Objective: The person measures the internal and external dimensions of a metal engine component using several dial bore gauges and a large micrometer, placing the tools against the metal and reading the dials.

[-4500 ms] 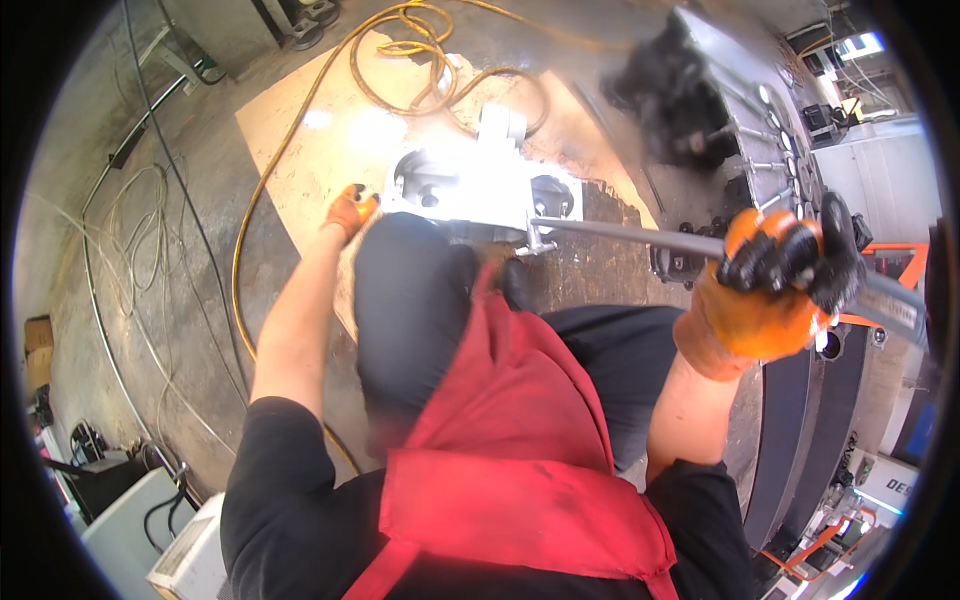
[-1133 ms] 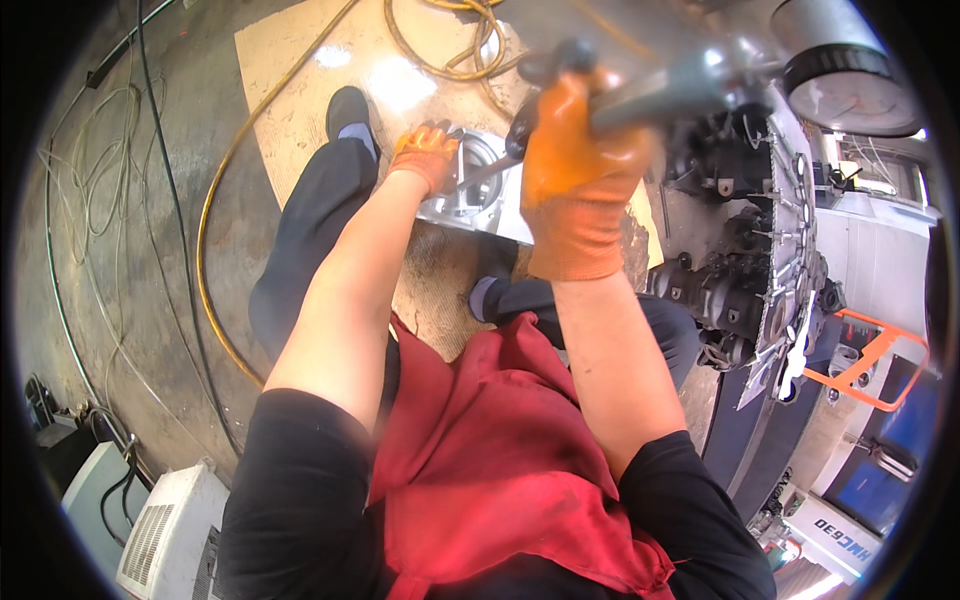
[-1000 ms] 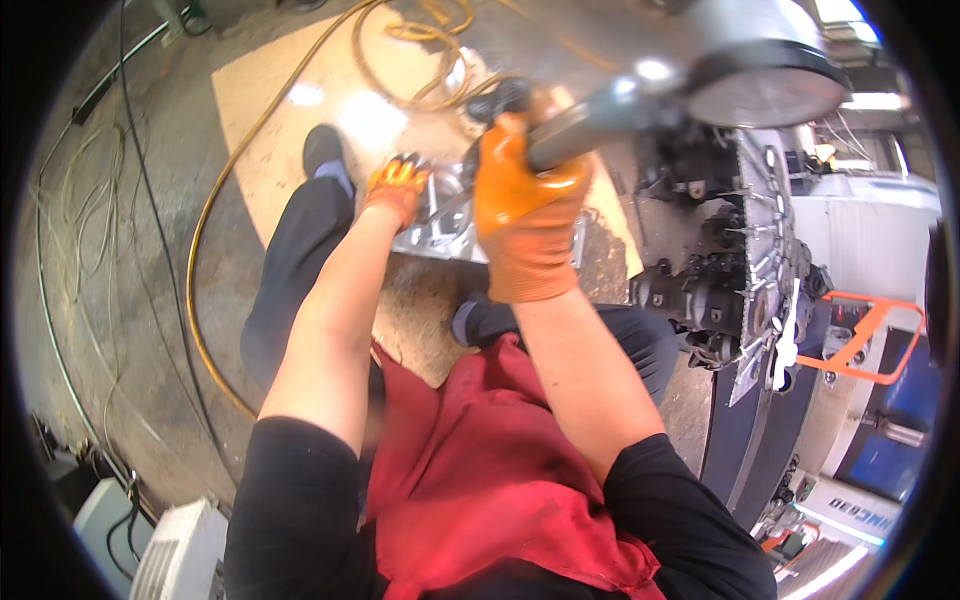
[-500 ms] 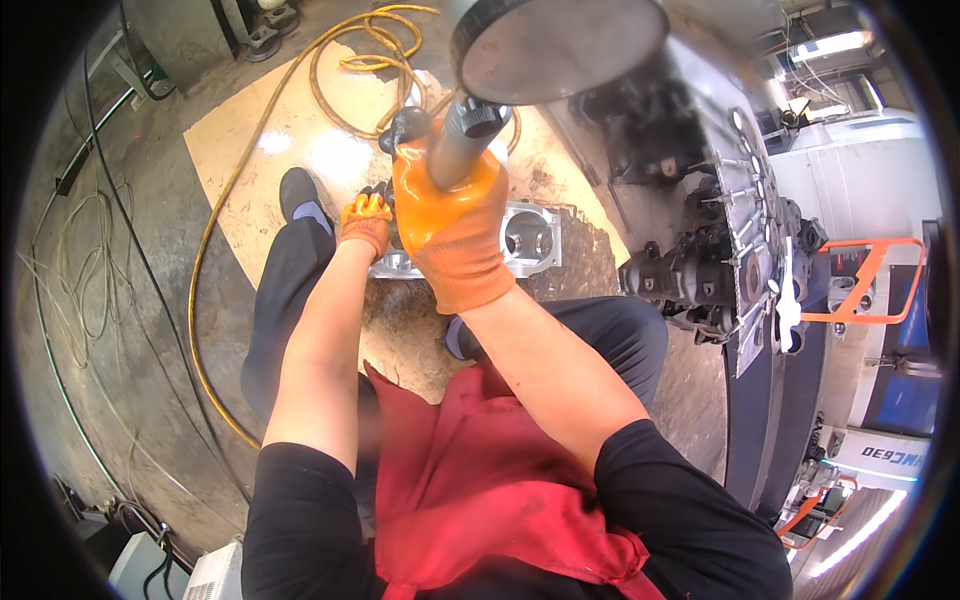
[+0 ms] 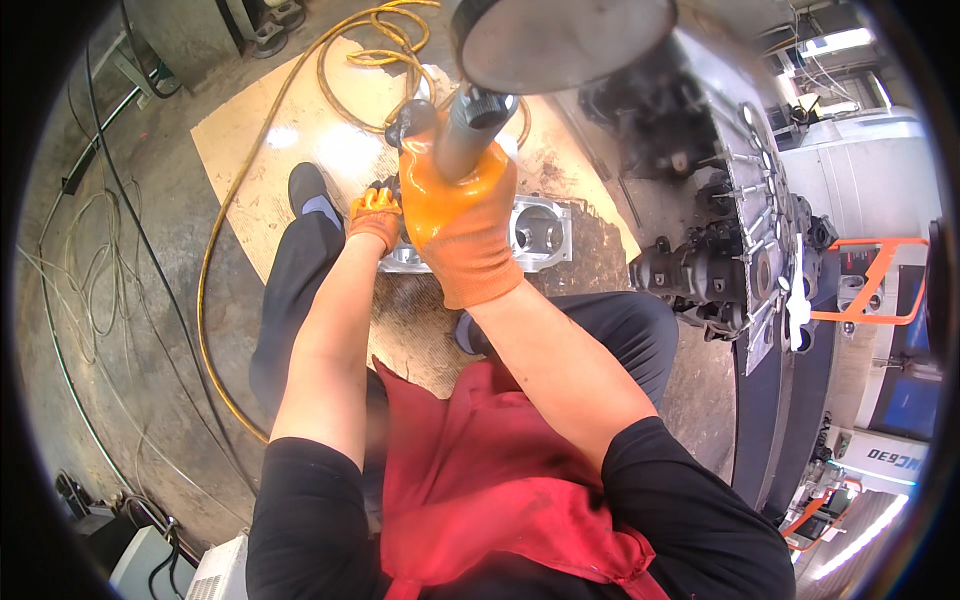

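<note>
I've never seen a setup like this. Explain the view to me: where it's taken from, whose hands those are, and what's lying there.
There is no robot here. A wide fisheye camera worn on a person's head looks down, so straight edges bend near the rim. The person wears a red apron and orange gloves.

The right hand grips a grey cylindrical tool. The left hand is at the left end of a silver metal part, which lies on a tan board on the floor. A yellow hose loops over the board.

To the right stands a dark, engine-like assembly. The large round object at the top is close to the camera; I can't tell what it is.
</note>
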Demonstrator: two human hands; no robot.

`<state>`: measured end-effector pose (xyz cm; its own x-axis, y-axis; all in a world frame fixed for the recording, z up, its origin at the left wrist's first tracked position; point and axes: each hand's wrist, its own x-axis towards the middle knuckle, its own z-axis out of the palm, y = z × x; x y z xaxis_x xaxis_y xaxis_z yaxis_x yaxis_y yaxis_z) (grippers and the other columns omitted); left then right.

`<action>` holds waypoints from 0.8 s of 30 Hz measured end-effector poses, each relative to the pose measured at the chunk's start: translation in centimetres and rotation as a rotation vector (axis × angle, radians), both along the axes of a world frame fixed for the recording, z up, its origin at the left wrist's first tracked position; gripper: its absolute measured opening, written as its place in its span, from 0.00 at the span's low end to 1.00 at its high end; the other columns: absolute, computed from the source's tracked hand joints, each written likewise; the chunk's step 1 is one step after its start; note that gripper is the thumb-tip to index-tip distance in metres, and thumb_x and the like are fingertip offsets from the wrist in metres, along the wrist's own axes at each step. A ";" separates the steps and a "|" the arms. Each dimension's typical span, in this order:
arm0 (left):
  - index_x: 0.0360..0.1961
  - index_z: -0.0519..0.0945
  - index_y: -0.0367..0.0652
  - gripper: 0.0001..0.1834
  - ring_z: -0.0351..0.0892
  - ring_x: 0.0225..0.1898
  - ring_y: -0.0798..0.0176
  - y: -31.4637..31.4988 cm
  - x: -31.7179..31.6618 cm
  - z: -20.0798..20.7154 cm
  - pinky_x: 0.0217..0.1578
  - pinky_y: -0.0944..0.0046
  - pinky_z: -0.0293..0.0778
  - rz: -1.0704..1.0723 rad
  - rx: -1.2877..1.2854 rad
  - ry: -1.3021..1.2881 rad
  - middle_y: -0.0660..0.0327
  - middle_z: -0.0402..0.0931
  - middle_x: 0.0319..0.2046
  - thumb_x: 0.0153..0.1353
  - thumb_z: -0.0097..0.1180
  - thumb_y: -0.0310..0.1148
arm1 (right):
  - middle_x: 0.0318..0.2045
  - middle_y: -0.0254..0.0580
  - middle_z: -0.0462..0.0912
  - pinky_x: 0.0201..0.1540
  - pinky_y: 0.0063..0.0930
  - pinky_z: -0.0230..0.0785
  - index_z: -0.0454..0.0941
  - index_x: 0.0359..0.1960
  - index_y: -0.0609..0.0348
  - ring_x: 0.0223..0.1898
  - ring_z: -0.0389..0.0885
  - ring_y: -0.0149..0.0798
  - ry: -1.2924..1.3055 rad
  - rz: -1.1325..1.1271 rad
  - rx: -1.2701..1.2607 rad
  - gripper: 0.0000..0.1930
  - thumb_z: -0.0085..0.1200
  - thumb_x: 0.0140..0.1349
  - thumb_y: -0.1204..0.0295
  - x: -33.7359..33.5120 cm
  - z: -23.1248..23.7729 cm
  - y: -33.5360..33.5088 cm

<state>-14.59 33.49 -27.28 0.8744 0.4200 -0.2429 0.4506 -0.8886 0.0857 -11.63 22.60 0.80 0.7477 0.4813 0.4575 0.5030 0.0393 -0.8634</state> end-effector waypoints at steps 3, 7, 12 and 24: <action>0.51 0.80 0.49 0.17 0.68 0.60 0.53 0.5 0.3 -2.7 0.58 0.52 0.66 0.034 0.007 -0.036 0.59 0.72 0.55 0.62 0.48 0.31 | 0.24 0.37 0.81 0.32 0.27 0.70 0.78 0.35 0.66 0.27 0.79 0.29 0.044 0.022 0.007 0.07 0.60 0.56 0.76 -0.3 0.0 -0.5; 0.51 0.80 0.48 0.17 0.68 0.59 0.52 0.5 0.4 -3.7 0.58 0.52 0.66 0.068 0.006 -0.092 0.57 0.73 0.55 0.61 0.49 0.31 | 0.24 0.37 0.81 0.32 0.28 0.70 0.78 0.34 0.65 0.27 0.79 0.30 0.044 0.008 0.001 0.06 0.60 0.56 0.76 -0.4 0.4 -0.5; 0.53 0.79 0.48 0.18 0.70 0.59 0.51 -0.2 -0.1 0.1 0.57 0.52 0.68 0.012 -0.016 -0.046 0.57 0.74 0.55 0.61 0.48 0.31 | 0.23 0.39 0.80 0.31 0.28 0.70 0.78 0.32 0.65 0.26 0.79 0.31 0.004 0.001 0.029 0.06 0.60 0.57 0.76 0.1 0.2 0.4; 0.55 0.77 0.50 0.20 0.71 0.58 0.52 -0.1 -0.1 0.8 0.56 0.53 0.69 0.003 -0.021 -0.074 0.58 0.75 0.56 0.63 0.45 0.32 | 0.23 0.41 0.82 0.31 0.29 0.71 0.78 0.32 0.66 0.26 0.80 0.32 0.068 0.010 0.080 0.06 0.61 0.56 0.76 0.2 0.3 1.1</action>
